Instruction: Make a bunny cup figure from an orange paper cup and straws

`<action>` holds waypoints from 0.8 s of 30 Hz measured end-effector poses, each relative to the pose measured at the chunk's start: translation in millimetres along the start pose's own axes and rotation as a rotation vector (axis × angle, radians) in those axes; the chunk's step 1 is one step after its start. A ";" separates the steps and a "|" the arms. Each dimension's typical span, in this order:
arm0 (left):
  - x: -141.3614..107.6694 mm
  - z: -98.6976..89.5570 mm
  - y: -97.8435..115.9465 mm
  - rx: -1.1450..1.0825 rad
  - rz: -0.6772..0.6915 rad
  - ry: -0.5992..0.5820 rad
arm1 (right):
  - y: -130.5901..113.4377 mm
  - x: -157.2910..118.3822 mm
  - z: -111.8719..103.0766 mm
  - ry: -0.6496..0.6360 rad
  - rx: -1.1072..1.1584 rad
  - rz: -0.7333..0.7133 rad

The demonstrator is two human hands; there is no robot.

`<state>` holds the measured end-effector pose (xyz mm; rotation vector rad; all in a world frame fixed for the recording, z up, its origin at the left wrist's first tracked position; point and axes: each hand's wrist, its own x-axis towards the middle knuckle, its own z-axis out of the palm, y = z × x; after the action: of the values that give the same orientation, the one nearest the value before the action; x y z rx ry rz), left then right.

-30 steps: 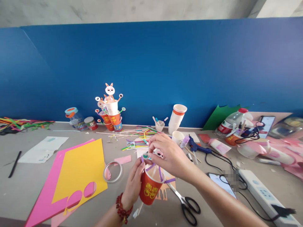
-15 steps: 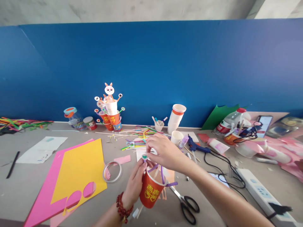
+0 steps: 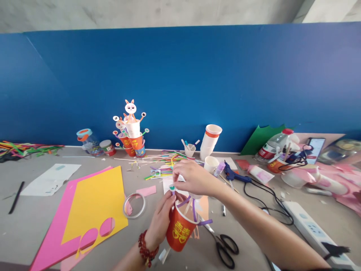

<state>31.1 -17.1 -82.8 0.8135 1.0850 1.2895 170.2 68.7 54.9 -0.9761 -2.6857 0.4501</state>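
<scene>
A red paper cup with yellow characters is tilted in my left hand, whose fingers wrap round its left side. Purple strips bend over its rim, and a thin stick pokes out beneath it. At the cup's upper left stands a small round piece with a green heart, on a purple strip. My right hand is bent above the cup, its fingertips pinched at this round piece. Black-handled scissors lie to the right of the cup, partly behind it.
Yellow paper on pink sheets and a tape roll lie left. Decorated cups and stacked white cups stand at the back. A blue glue gun, its cable and a white power strip lie right.
The right hand has shifted slightly left and its fingers have come down closer to the round piece. The red cup has moved very slightly down.
</scene>
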 end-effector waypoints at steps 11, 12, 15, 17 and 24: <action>1.2 1.0 0.5 0.041 0.014 0.005 | 2.7 -1.6 6.1 0.033 0.012 0.001; 1.2 1.5 1.1 0.033 0.019 0.003 | 2.7 -1.6 6.5 0.032 0.013 0.006; 1.3 2.6 2.0 0.020 0.018 0.016 | 3.3 -1.4 8.3 0.038 0.008 0.014; 1.5 2.8 1.8 0.021 0.008 0.023 | 3.9 -1.3 9.9 0.051 -0.001 0.015; 1.4 3.5 2.8 0.003 0.007 -0.023 | 4.8 -1.4 15.6 0.099 -0.031 0.020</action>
<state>33.4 -15.0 -79.3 0.8337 1.0666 1.2818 168.8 68.1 38.6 -1.0073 -2.6037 0.3553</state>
